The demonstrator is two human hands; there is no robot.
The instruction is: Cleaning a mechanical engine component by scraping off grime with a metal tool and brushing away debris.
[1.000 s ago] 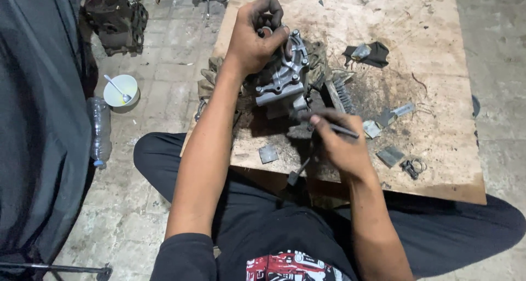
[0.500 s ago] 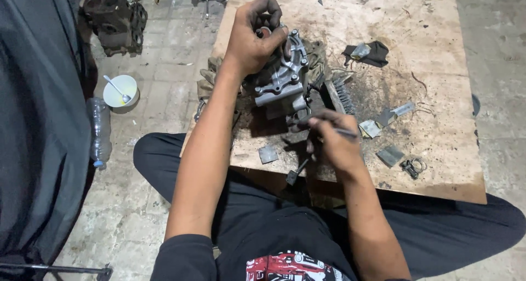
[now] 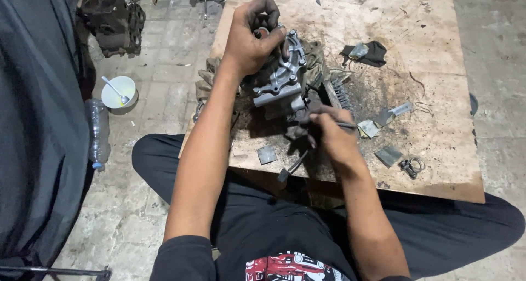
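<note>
Grey cast-metal engine part, greasy, standing tilted on the wooden board toward its left edge, partly resting on a soiled rag. Gripped at its upper end by the left hand, fingers curled tight around the casting's top. Pressed at its lower end by the right hand, fingers pinched closed around a thin dark tool, tip hidden against the part's underside. Just right of the part, a small wire brush lying on a patch of black grime. Farther right, a dark cloth with a pale scrap on it, then several flat metal pieces scattered toward the near edge, one more near the left near corner. Small ring clip close to the near right edge. Beyond the board's left edge, on the paved floor, a white bowl with a spoon, a clear plastic bottle lying beside it, and a dark engine block farther back.
</note>
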